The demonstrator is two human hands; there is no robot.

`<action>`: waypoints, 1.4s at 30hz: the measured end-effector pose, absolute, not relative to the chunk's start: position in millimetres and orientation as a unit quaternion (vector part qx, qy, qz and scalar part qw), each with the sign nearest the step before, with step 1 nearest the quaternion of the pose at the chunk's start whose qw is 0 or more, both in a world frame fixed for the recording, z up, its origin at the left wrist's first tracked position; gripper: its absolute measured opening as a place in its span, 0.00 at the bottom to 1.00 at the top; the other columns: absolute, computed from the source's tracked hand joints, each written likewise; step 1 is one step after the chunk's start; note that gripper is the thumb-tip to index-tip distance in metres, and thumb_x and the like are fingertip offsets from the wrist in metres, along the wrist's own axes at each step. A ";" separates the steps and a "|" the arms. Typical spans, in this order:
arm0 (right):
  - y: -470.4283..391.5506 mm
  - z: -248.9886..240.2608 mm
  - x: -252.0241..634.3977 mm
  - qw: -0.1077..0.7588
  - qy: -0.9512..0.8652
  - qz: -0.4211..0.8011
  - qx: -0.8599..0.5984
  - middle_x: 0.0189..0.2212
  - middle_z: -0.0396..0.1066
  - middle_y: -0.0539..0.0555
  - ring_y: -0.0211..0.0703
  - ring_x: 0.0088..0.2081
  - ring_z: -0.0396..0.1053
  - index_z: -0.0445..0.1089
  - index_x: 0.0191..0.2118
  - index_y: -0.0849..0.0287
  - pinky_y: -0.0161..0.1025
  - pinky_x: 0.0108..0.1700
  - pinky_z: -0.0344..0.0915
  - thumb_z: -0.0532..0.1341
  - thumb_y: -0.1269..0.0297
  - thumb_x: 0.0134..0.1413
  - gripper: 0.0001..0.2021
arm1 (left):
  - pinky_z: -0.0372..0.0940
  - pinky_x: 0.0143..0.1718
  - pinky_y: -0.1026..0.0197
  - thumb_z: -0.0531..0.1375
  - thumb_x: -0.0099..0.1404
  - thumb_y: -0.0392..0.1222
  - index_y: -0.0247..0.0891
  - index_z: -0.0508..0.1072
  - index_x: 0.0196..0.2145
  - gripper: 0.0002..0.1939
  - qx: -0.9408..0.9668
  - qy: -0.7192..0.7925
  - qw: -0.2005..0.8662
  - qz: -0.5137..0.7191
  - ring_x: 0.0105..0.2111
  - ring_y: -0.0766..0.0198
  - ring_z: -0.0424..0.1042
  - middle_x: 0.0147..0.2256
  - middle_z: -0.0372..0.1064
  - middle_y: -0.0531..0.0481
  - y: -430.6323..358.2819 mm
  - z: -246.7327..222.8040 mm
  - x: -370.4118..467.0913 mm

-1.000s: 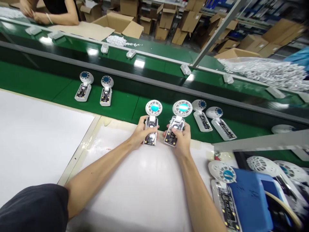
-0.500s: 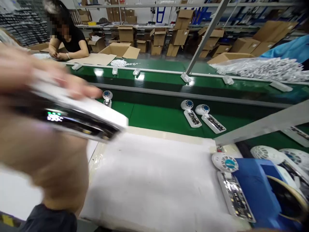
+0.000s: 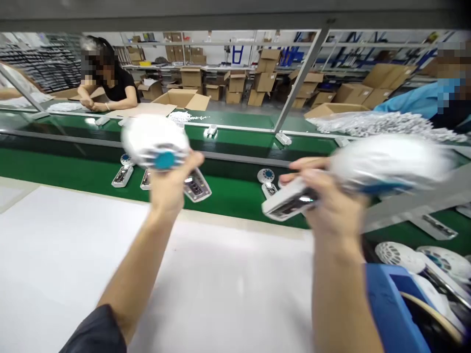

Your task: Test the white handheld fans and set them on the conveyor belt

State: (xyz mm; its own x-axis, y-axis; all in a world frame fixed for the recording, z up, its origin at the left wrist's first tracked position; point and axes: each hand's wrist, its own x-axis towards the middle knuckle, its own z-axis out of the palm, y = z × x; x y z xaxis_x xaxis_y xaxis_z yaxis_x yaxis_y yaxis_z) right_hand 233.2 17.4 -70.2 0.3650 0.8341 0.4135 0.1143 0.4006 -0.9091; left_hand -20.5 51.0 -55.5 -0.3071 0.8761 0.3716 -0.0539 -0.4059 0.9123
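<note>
My left hand (image 3: pixel 169 189) is closed around a white handheld fan (image 3: pixel 154 137), held out above the near edge of the green conveyor belt (image 3: pixel 228 196). Its round head with a blue centre points up, and the bare circuit board in its open handle shows past my fingers. On the right, my right hand (image 3: pixel 334 206) grips a second handheld fan (image 3: pixel 390 159). That fan's head is blurred by motion; its open handle points left, with a small light glowing on the board. Several similar fans lie on the belt, one small fan (image 3: pixel 265 175) between my hands.
A white work surface (image 3: pixel 228 289) lies in front of me. At right stands a blue fixture (image 3: pixel 386 299) beside more fans. A metal post (image 3: pixel 301 78) rises behind the belt. Across it sit a co-worker (image 3: pixel 114 83) in black and another person (image 3: pixel 408 98) in blue.
The fan lying against the blue fixture is gone from there. My right hand has come into view holding a fan. The fan at far left has moved out over the belt; the view has shifted.
</note>
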 end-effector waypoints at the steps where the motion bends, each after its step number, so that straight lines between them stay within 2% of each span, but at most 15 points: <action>1: 31.4 -78.9 226.8 0.650 -0.492 0.263 -0.517 0.34 0.76 0.53 0.50 0.35 0.76 0.72 0.33 0.59 0.46 0.37 0.74 0.68 0.52 0.43 0.16 | 0.70 0.42 0.57 0.70 0.56 0.44 0.33 0.74 0.38 0.15 0.485 0.442 0.347 0.670 0.38 0.62 0.73 0.38 0.74 0.48 58.0 -62.3 -17.0; 4: 65.1 -117.3 213.1 0.545 -0.490 0.282 -0.619 0.31 0.77 0.57 0.55 0.37 0.76 0.74 0.34 0.62 0.44 0.38 0.72 0.72 0.52 0.35 0.21 | 0.67 0.30 0.61 0.72 0.48 0.42 0.30 0.74 0.31 0.16 0.499 0.502 0.378 0.596 0.28 0.62 0.72 0.29 0.73 0.49 87.5 -98.1 -4.5; 6: 77.8 -142.4 212.0 0.496 -0.503 0.289 -0.646 0.31 0.77 0.59 0.56 0.37 0.75 0.75 0.35 0.64 0.44 0.38 0.70 0.70 0.51 0.39 0.21 | 0.66 0.28 0.62 0.72 0.48 0.40 0.30 0.74 0.31 0.15 0.516 0.541 0.382 0.544 0.27 0.63 0.70 0.27 0.72 0.49 105.3 -127.2 -0.1; 9: 82.5 -164.0 217.9 0.422 -0.538 0.283 -0.673 0.36 0.77 0.59 0.53 0.39 0.75 0.75 0.41 0.63 0.43 0.42 0.69 0.65 0.51 0.49 0.20 | 0.69 0.37 0.59 0.69 0.56 0.40 0.31 0.73 0.40 0.16 0.539 0.593 0.349 0.486 0.33 0.64 0.72 0.35 0.73 0.48 118.0 -164.0 -1.4; 13: 78.9 -165.3 220.3 0.314 -0.601 0.242 -0.694 0.42 0.74 0.59 0.53 0.44 0.72 0.75 0.46 0.61 0.45 0.50 0.64 0.64 0.58 0.52 0.17 | 0.65 0.51 0.49 0.65 0.62 0.42 0.33 0.68 0.49 0.19 0.551 0.679 0.254 0.413 0.46 0.57 0.69 0.44 0.69 0.45 119.1 -189.3 -10.1; 18: 78.3 -149.8 228.4 0.251 -0.623 0.173 -0.721 0.49 0.69 0.60 0.51 0.52 0.68 0.73 0.55 0.59 0.43 0.56 0.60 0.59 0.60 0.60 0.19 | 0.51 0.60 0.37 0.66 0.58 0.43 0.29 0.69 0.48 0.22 0.563 0.748 0.135 0.324 0.60 0.40 0.53 0.54 0.60 0.34 116.3 -190.8 -25.7; 20: 78.0 -145.8 240.7 0.229 -0.595 0.145 -0.757 0.55 0.64 0.63 0.56 0.57 0.63 0.69 0.59 0.60 0.47 0.59 0.57 0.58 0.61 0.61 0.22 | 0.48 0.61 0.36 0.64 0.60 0.42 0.28 0.68 0.52 0.24 0.578 0.748 0.094 0.311 0.62 0.37 0.48 0.57 0.56 0.30 111.5 -182.0 -27.9; 22: 77.2 -146.7 254.4 0.190 -0.551 0.135 -0.802 0.59 0.59 0.70 0.67 0.60 0.58 0.66 0.61 0.65 0.57 0.60 0.55 0.60 0.61 0.60 0.25 | 0.48 0.61 0.39 0.60 0.64 0.40 0.30 0.66 0.56 0.24 0.604 0.734 0.064 0.303 0.63 0.38 0.47 0.59 0.52 0.31 104.6 -168.7 -22.1; 24: 76.4 -152.0 265.2 0.142 -0.510 0.152 -0.835 0.58 0.60 0.73 0.71 0.59 0.58 0.66 0.59 0.69 0.63 0.57 0.57 0.62 0.62 0.58 0.25 | 0.51 0.61 0.45 0.56 0.67 0.39 0.35 0.67 0.57 0.21 0.650 0.700 0.056 0.289 0.61 0.45 0.52 0.58 0.55 0.36 97.2 -154.3 -6.0; 27: 77.3 -162.0 272.8 0.100 -0.486 0.192 -0.847 0.54 0.66 0.65 0.60 0.56 0.64 0.69 0.52 0.65 0.60 0.56 0.62 0.65 0.63 0.58 0.18 | 0.57 0.59 0.52 0.54 0.70 0.41 0.38 0.70 0.53 0.15 0.728 0.637 0.075 0.243 0.55 0.54 0.61 0.53 0.63 0.42 89.6 -140.3 33.7; 29: 79.0 -165.6 274.6 0.100 -0.490 0.224 -0.837 0.49 0.70 0.58 0.51 0.51 0.68 0.71 0.47 0.62 0.53 0.53 0.66 0.66 0.62 0.58 0.13 | 0.59 0.57 0.49 0.55 0.70 0.44 0.35 0.71 0.50 0.15 0.756 0.618 0.092 0.196 0.55 0.54 0.63 0.51 0.66 0.42 89.3 -139.7 63.6; 32: 80.3 -164.6 277.3 0.135 -0.492 0.283 -0.812 0.36 0.73 0.52 0.43 0.39 0.72 0.72 0.37 0.63 0.44 0.43 0.70 0.67 0.60 0.58 0.10 | 0.58 0.58 0.42 0.60 0.67 0.53 0.33 0.71 0.50 0.22 0.754 0.635 0.117 0.124 0.57 0.50 0.62 0.53 0.66 0.40 96.9 -149.0 101.7; 37: 74.3 -149.1 283.3 0.295 -0.454 0.343 -0.767 0.27 0.70 0.48 0.36 0.27 0.69 0.69 0.35 0.64 0.35 0.30 0.69 0.67 0.65 0.56 0.08 | 0.57 0.60 0.40 0.61 0.67 0.51 0.34 0.67 0.56 0.25 0.702 0.689 0.154 0.091 0.58 0.49 0.62 0.57 0.63 0.39 117.4 -163.6 131.1; 40: 66.6 -128.9 282.9 0.433 -0.416 0.375 -0.706 0.28 0.71 0.47 0.39 0.27 0.73 0.64 0.40 0.61 0.36 0.28 0.72 0.71 0.69 0.44 0.19 | 0.57 0.59 0.40 0.61 0.67 0.50 0.34 0.67 0.56 0.24 0.677 0.698 0.191 0.132 0.57 0.49 0.62 0.56 0.62 0.39 121.6 -162.4 128.1; 42: 59.0 -110.4 280.5 0.515 -0.399 0.394 -0.648 0.29 0.73 0.48 0.43 0.30 0.75 0.61 0.42 0.58 0.38 0.30 0.75 0.74 0.66 0.38 0.26 | 0.58 0.59 0.41 0.61 0.67 0.48 0.34 0.68 0.54 0.21 0.672 0.681 0.226 0.184 0.57 0.50 0.62 0.56 0.62 0.40 118.1 -158.3 120.9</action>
